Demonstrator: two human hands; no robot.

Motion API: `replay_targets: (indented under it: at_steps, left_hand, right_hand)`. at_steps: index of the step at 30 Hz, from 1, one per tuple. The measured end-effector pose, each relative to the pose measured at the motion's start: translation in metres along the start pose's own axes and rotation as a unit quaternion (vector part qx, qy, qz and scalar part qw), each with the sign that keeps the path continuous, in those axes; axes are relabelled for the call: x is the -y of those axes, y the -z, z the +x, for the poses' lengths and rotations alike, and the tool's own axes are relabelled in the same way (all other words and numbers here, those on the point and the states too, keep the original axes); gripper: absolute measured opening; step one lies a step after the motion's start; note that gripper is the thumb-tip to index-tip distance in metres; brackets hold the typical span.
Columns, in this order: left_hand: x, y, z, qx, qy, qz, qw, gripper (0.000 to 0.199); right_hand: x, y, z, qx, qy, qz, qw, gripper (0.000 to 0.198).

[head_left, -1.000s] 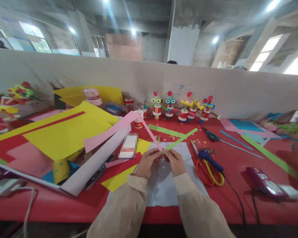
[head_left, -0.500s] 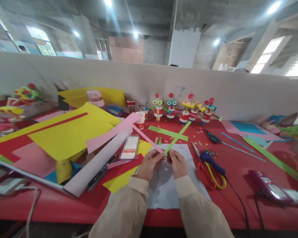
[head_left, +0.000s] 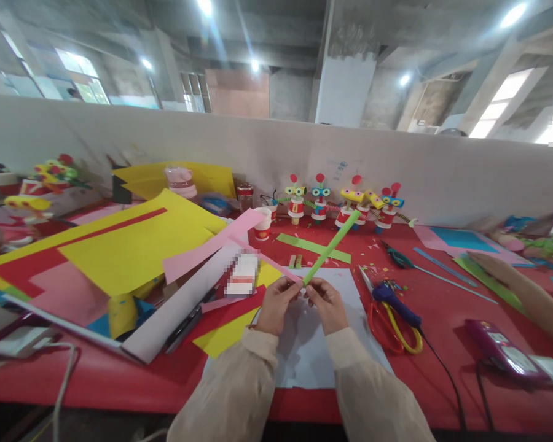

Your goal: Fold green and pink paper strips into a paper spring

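Observation:
Both my hands are above a white sheet (head_left: 311, 368) on the red table. My left hand (head_left: 276, 305) is closed, pinching the near end of a thin pink paper strip (head_left: 262, 258) that slants away to the left. Close beside it my right hand (head_left: 328, 305) is closed on the near end of a light green paper strip (head_left: 334, 245), which points up and to the right. The two strip ends meet between my fingertips; the fingers partly hide how they join. Beyond my hands lies another green strip (head_left: 291, 242).
Scissors (head_left: 387, 319) and a blue-handled tool with a cord (head_left: 399, 301) lie to the right. Another person's hand (head_left: 493, 267) rests over a green strip farther right. Paper-cup figures (head_left: 296, 205) stand at the back. Yellow sheets (head_left: 138, 258) and a white roll (head_left: 184, 301) lie left.
Another person's hand and forearm have come in from the right over the long green strip. The strips in my hands have swung slightly, the green one showing more of its broad face.

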State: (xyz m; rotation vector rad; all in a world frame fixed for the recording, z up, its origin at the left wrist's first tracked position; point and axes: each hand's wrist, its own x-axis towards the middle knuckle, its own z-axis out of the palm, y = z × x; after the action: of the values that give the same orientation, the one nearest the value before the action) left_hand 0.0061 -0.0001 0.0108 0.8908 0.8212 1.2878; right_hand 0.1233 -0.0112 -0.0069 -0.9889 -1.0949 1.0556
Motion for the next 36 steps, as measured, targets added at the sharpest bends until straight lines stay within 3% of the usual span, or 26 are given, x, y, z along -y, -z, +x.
replay_targets:
  at_steps: [11,18,23,30,36]
  left_hand:
    - [0.0,0.002,-0.001,-0.028,0.025,-0.018,0.999,0.015]
    - [0.003,0.003,0.0,0.001,0.047,-0.029,0.998,0.016]
    - [0.0,-0.002,-0.001,0.023,0.059,-0.031,0.998,0.019]
    - [-0.004,-0.005,-0.005,0.036,0.022,0.06,0.997,0.02]
    - [-0.005,-0.007,-0.009,0.011,0.022,0.033,0.999,0.023]
  right_hand:
    - [-0.002,-0.004,-0.005,0.048,0.023,-0.116,0.992,0.026]
    - [-0.002,-0.003,-0.006,0.059,0.035,-0.146,0.987,0.033]
    - [-0.001,0.0,-0.003,0.042,0.023,-0.116,0.992,0.033]
    - [-0.005,0.004,-0.001,0.001,-0.001,-0.079,0.997,0.032]
    - [0.001,0.001,0.0,0.035,0.021,-0.085,0.996,0.032]
